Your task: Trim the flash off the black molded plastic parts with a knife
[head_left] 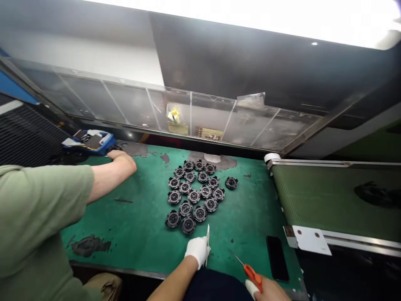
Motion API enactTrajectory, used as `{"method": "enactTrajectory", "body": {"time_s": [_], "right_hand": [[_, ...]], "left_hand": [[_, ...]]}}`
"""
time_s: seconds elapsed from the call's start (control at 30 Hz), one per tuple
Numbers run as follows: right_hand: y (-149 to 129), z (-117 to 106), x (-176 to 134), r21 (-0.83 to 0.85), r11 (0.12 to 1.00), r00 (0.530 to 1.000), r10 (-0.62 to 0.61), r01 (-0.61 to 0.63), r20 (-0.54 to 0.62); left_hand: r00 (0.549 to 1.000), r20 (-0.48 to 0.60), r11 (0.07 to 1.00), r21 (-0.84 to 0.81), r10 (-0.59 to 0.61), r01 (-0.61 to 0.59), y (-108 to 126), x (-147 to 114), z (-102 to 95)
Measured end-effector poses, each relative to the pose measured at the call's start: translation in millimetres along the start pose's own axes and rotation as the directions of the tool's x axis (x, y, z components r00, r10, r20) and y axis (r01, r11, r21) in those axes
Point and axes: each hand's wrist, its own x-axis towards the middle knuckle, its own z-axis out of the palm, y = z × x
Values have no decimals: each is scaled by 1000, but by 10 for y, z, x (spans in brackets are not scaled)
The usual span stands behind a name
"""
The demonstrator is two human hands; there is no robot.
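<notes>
My left hand (198, 251), in a white glove, is closed on a thin white strip-like piece (208, 234) seen nearly edge-on; its kind I cannot make out. At the lower right, my right hand (266, 289) grips a pair of orange-handled scissors (253, 276), the thin blade pointing up and left over the table. White covering shows on part of that hand. Just beyond my left hand lies a group of several round black slotted parts (194, 196), set close together on the green mat (144, 225). One more black round part (231, 182) sits apart at their right.
A black phone (277, 258) lies at the right edge, beside a green conveyor belt (319, 200) carrying a dark part. On the left, a co-worker's arm (109, 177) reaches toward a blue bin (106, 144). Clear divided holders (209, 117) line the back.
</notes>
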Motion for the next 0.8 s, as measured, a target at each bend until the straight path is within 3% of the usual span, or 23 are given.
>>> {"method": "enactTrajectory", "body": {"time_s": [0.17, 0.27, 0.33, 0.4, 0.47, 0.53, 0.67, 0.8], "right_hand": [[-461, -126, 219, -102, 989, 994, -109, 109, 12], [-719, -82, 243, -147, 974, 985, -170, 172, 28], [-843, -49, 237, -170, 966, 980, -192, 197, 44], [-930, -35, 232, -189, 960, 978, -201, 208, 53], [-993, -45, 240, -204, 956, 977, -205, 211, 48], [-1048, -75, 261, -218, 953, 978, -207, 209, 29], [-1183, -162, 319, -222, 952, 976, -217, 211, -2], [-1369, -211, 399, -174, 941, 957, -285, 290, 53]], "left_hand": [[998, -61, 988, -152, -31, 22, -214, -155, 35], [981, -146, 964, -251, -131, 92, -429, -327, 32], [938, -229, 927, -331, -261, 177, -624, -430, -19], [858, -321, 871, -424, -401, 248, -836, -475, -117], [771, -397, 818, -511, -498, 265, -1016, -427, -240], [719, -440, 782, -579, -538, 231, -1120, -294, -351], [674, -468, 727, -670, -572, 151, -1113, -28, -448], [655, -474, 699, -706, -589, 118, -1096, -7, -408]]}}
